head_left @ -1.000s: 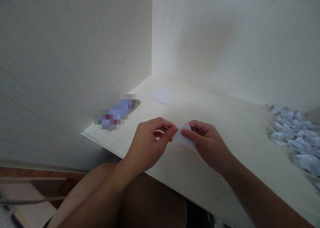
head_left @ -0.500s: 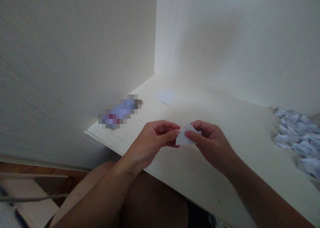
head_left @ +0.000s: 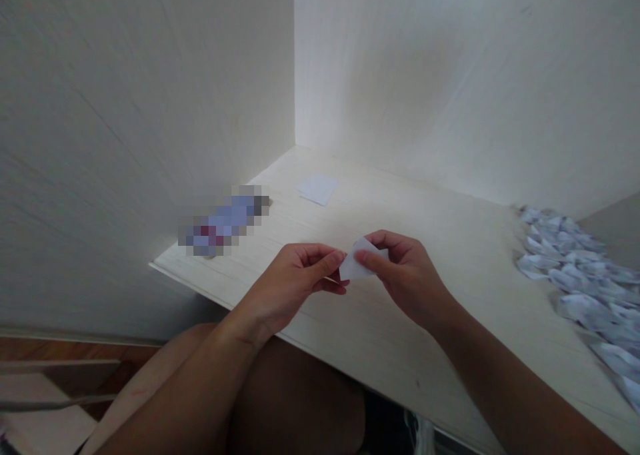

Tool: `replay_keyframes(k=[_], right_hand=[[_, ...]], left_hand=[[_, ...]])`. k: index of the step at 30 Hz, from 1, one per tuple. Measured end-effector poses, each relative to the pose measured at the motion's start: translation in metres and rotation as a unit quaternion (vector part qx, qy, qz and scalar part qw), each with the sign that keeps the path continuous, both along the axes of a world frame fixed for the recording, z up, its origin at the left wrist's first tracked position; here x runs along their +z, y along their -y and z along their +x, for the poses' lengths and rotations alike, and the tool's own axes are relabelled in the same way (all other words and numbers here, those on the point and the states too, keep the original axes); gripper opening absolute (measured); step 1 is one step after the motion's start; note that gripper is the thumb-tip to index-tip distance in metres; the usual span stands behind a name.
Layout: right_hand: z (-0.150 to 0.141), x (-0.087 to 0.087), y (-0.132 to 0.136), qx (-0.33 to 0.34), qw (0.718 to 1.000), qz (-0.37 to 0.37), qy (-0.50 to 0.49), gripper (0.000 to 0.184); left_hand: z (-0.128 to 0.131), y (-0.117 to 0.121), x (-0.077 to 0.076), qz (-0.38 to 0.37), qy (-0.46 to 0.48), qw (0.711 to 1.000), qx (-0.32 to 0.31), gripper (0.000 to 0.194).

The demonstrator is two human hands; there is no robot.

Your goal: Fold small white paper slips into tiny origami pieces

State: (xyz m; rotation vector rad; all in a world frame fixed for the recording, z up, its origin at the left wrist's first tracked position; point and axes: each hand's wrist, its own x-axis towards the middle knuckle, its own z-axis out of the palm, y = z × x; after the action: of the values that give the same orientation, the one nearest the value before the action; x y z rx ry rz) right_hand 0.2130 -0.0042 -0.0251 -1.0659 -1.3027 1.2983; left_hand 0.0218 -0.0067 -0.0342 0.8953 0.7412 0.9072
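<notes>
Small folded white paper (head_left: 356,266) found held just above the desk (head_left: 450,255), near its front edge. Pinched at its left end by left hand (head_left: 295,282), thumb and forefinger pressed together; gripped likewise by right hand (head_left: 407,275). Pile of folded papers (head_left: 575,268) noted well apart at right; flat square sheet (head_left: 317,188) near back corner.

Our left hand (head_left: 295,278) and right hand (head_left: 407,275) meet in front of us, forearms angling inward from below. Each hand's thumb and forefinger are pinched together, the remaining fingers curled loosely, fingertips nearly touching.
</notes>
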Motion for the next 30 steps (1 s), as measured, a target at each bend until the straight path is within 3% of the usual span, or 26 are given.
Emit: replay_keyframes(k=[3,7,15,21,30], right_hand=[[-0.001,0.002,0.0,-0.008,1.0,0.003,0.024,0.013],[-0.002,0.004,0.0,-0.026,0.998,0.012,0.059,0.015],[-0.003,0.007,0.001,-0.042,0.993,0.017,0.108,0.016],[-0.004,0.0,0.001,-0.069,0.996,-0.002,0.062,0.021],[-0.005,-0.01,-0.003,-0.093,0.994,0.008,-0.05,0.023]], left_hand=[[0.001,0.0,0.002,0.017,-0.031,0.999,0.006,0.023],[0.0,-0.001,0.006,0.083,-0.141,0.986,0.02,0.021],[0.002,0.003,0.005,0.224,-0.335,0.914,0.045,0.025],[0.005,0.005,0.004,0.27,-0.355,0.891,0.088,0.023],[0.004,0.005,0.007,0.248,-0.344,0.897,0.126,0.026]])
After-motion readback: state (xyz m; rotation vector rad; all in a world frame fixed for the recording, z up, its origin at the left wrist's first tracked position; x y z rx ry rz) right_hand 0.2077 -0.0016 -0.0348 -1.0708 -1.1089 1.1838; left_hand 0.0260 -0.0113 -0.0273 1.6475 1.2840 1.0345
